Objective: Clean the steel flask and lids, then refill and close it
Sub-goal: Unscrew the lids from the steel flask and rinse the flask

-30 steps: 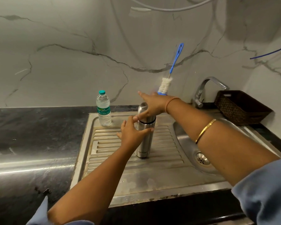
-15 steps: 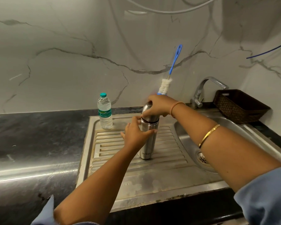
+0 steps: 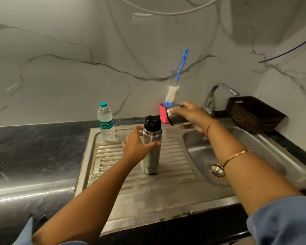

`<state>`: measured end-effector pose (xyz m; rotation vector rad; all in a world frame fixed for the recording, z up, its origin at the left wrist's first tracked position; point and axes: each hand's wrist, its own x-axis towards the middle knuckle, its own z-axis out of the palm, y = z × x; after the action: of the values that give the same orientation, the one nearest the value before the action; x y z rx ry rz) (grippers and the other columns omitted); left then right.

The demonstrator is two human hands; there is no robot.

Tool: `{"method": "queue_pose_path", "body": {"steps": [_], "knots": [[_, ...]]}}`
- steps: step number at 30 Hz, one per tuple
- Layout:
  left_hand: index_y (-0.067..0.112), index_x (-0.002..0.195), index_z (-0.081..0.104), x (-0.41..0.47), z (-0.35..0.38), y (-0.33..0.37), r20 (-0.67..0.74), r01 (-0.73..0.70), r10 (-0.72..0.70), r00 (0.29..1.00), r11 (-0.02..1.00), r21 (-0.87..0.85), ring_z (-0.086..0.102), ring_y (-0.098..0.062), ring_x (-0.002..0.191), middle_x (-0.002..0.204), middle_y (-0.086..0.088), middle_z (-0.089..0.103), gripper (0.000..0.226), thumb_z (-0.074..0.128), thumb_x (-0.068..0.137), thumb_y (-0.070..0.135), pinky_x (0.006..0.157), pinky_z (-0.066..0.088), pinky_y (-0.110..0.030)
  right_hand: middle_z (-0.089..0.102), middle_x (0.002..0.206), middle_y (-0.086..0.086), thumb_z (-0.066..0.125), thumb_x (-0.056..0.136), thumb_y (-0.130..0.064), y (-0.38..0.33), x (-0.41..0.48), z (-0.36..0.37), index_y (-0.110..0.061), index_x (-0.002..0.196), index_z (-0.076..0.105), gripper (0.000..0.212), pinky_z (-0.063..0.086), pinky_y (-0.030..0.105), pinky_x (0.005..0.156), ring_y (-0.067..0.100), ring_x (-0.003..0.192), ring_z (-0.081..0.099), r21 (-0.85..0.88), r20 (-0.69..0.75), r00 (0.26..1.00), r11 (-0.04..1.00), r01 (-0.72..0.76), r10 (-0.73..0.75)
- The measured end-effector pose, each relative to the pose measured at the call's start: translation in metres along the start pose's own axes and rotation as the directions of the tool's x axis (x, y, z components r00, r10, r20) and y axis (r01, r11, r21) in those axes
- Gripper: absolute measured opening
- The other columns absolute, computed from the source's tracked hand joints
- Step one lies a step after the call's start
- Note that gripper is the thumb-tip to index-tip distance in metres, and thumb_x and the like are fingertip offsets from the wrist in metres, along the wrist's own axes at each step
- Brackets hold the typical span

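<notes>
Hidden, cropped, unreadable.
Behind the steel cap [image 3: 177, 120]: brush [image 3: 172, 93] base, part of red holder [image 3: 163, 115]. Under left hand [image 3: 136, 145]: left side of flask [image 3: 151, 156]. Cropped at top: hose [image 3: 166, 13].

Dim, flat indoor light, source out of frame. Pale sheen streak across black stone surface [image 3: 25, 191] at left; dull glare on ribbed steel drainboard [image 3: 148, 200]. Broad soft shadow on white veined marble wall [image 3: 263, 23], upper right. Right hand [image 3: 189, 114] slightly blurred. Wide-angle bending at edges; blue sleeve [image 3: 281, 221] soft in corner.
</notes>
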<state>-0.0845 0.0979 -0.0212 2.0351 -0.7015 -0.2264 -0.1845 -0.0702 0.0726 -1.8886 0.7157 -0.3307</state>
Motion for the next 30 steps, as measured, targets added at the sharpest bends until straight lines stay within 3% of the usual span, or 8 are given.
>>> {"method": "queue_pose_path", "body": {"steps": [3,4,9,18,21,25,27,30], "knots": [[0.029,0.131,0.039,0.0,0.001,0.001,-0.025,-0.016,0.017,1.0,0.999,0.036,0.046,-0.023,0.124,0.129,0.001,0.055,0.077,0.079,0.068,0.049,0.106,0.033,-0.056,0.052,0.122,0.005,0.075,0.075,-0.026,0.058,0.007,0.001,-0.017,0.128,0.042,0.063,0.046,0.033,0.084,0.021,0.103,0.051,-0.445,-0.004,1.0,0.895,-0.023,0.023],[0.029,0.133,0.037,0.001,0.001,0.001,-0.025,-0.021,0.022,0.999,0.999,0.042,0.045,-0.022,0.124,0.13,0.0,0.054,0.08,0.079,0.068,0.048,0.106,0.033,-0.055,0.052,0.119,0.005,0.077,0.072,-0.027,0.075,0.011,0.004,-0.016,0.125,0.042,0.065,0.045,0.032,0.084,0.022,0.102,0.051,-0.491,-0.015,0.999,0.87,-0.045,0.044],[0.028,0.137,0.037,0.001,0.003,0.005,-0.009,-0.038,0.039,0.999,0.999,0.025,0.044,-0.02,0.125,0.136,0.001,0.05,0.081,0.081,0.07,0.039,0.106,0.035,-0.051,0.056,0.111,0.009,0.074,0.073,-0.028,0.116,0.04,0.021,-0.011,0.114,0.047,0.052,0.041,0.028,0.073,0.022,0.092,0.051,-0.456,-0.02,1.0,0.89,-0.004,-0.006],[0.026,0.138,0.038,-0.002,0.002,0.008,-0.014,0.046,-0.046,0.999,0.999,-0.009,0.043,-0.016,0.127,0.141,0.001,0.047,0.093,0.082,0.06,0.049,0.102,0.037,-0.037,0.048,0.125,0.014,0.075,0.073,-0.032,0.143,0.088,0.048,-0.015,0.123,0.047,0.06,0.046,0.038,0.091,0.034,0.111,0.051,-0.624,0.091,0.996,0.779,0.053,0.005],[0.029,0.134,0.042,-0.003,0.008,0.006,-0.016,0.039,-0.039,0.999,0.999,-0.008,0.044,-0.013,0.124,0.136,0.006,0.05,0.094,0.081,0.053,0.056,0.102,0.038,-0.035,0.049,0.125,0.013,0.075,0.073,-0.033,0.15,0.095,0.055,-0.016,0.122,0.046,0.059,0.048,0.039,0.09,0.033,0.111,0.051,-0.631,0.097,0.995,0.774,0.053,0.011],[0.038,0.122,0.042,-0.005,0.017,0.007,-0.049,0.021,-0.024,0.998,0.998,-0.057,0.045,-0.004,0.111,0.119,0.018,0.05,0.077,0.085,0.058,0.045,0.09,0.036,-0.025,0.045,0.128,0.013,0.076,0.072,-0.037,0.153,0.1,0.056,-0.019,0.128,0.042,0.068,0.047,0.041,0.092,0.034,0.116,0.047,-0.641,0.113,0.993,0.766,0.042,0.04],[0.034,0.126,0.045,-0.006,0.018,0.007,-0.074,0.022,-0.027,0.997,0.998,-0.057,0.045,-0.005,0.111,0.12,0.018,0.05,0.081,0.084,0.057,0.048,0.091,0.036,-0.026,0.04,0.133,0.013,0.072,0.075,-0.038,0.147,0.099,0.053,-0.022,0.136,0.036,0.073,0.044,0.042,0.096,0.035,0.122,0.041,-0.622,0.117,0.993,0.782,0.048,0.032],[0.028,0.129,0.046,-0.007,0.02,0.007,-0.117,0.045,-0.051,0.992,0.998,-0.048,0.049,-0.012,0.116,0.126,0.01,0.055,0.095,0.079,0.047,0.066,0.099,0.043,-0.038,0.047,0.13,0.012,0.06,0.085,-0.027,0.117,0.092,0.048,-0.017,0.132,0.046,0.049,0.044,0.039,0.095,0.03,0.118,0.046,-0.424,0.038,0.991,0.896,0.13,-0.126]]}}
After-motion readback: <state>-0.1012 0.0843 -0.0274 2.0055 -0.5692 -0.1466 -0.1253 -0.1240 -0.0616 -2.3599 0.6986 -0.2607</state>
